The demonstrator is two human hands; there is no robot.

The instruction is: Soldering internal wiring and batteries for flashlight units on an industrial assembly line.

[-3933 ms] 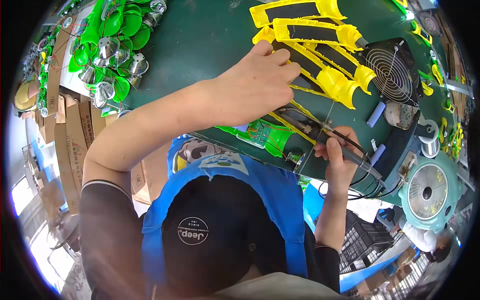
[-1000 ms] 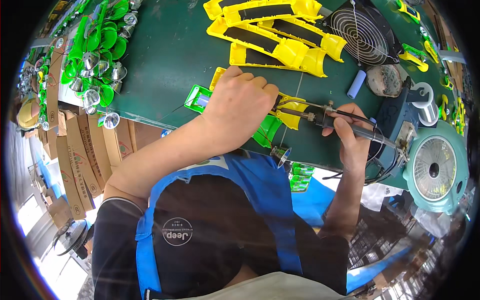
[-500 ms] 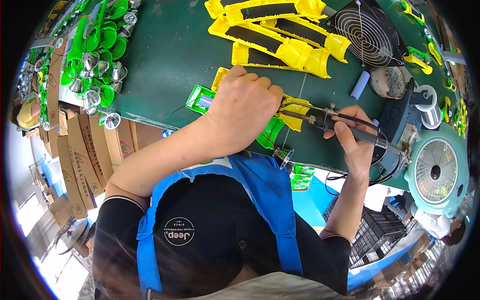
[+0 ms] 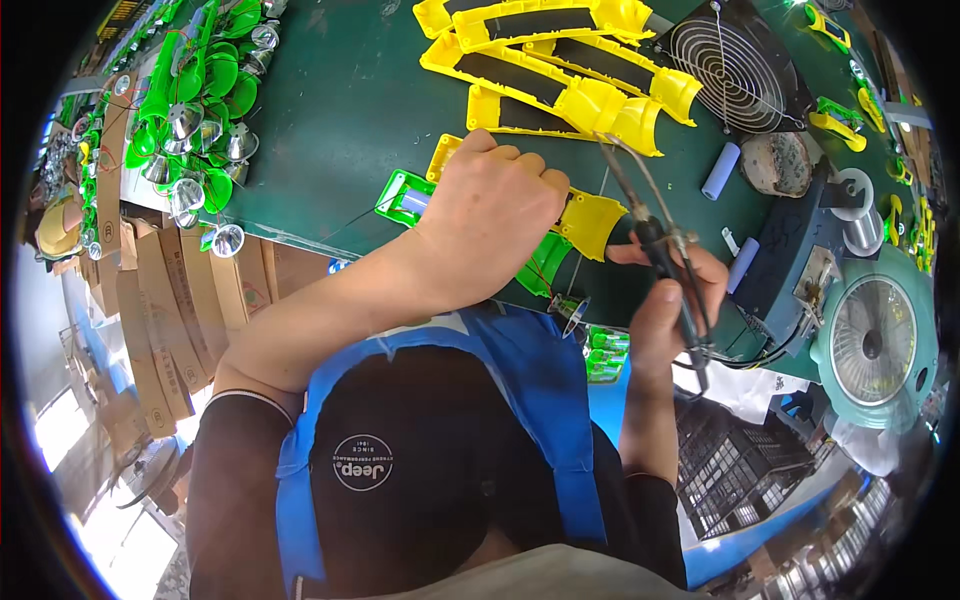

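My left hand point(image 4: 490, 215) is closed, knuckles up, over a torch being assembled, its fingertips hidden. A yellow half shell point(image 4: 592, 222) sticks out to its right, and a green torch shell point(image 4: 543, 264) shows below. A lilac cylindrical battery point(image 4: 413, 201) lies in the green shell's left end. By the right end, a silver reflector point(image 4: 573, 316) hangs on thin wires at the bench edge. My right hand point(image 4: 685, 295) grips a soldering iron point(image 4: 652, 240) with a thin metal tube along it. The iron's tip points up and away, close to the stacked yellow shells point(image 4: 560, 85).
A black fan with a wire guard point(image 4: 725, 70) stands at the far right. Nearby are a loose battery point(image 4: 720, 171), a round tin point(image 4: 777, 165), a solder spool point(image 4: 857, 215) and a green fan point(image 4: 872, 335). Green torches with reflectors point(image 4: 190, 130) crowd the left of the bench point(image 4: 330, 110).
My right hand has moved left and nearer me. The soldering iron has swung from pointing left at the yellow half shell to pointing up and away. My left hand has barely moved.
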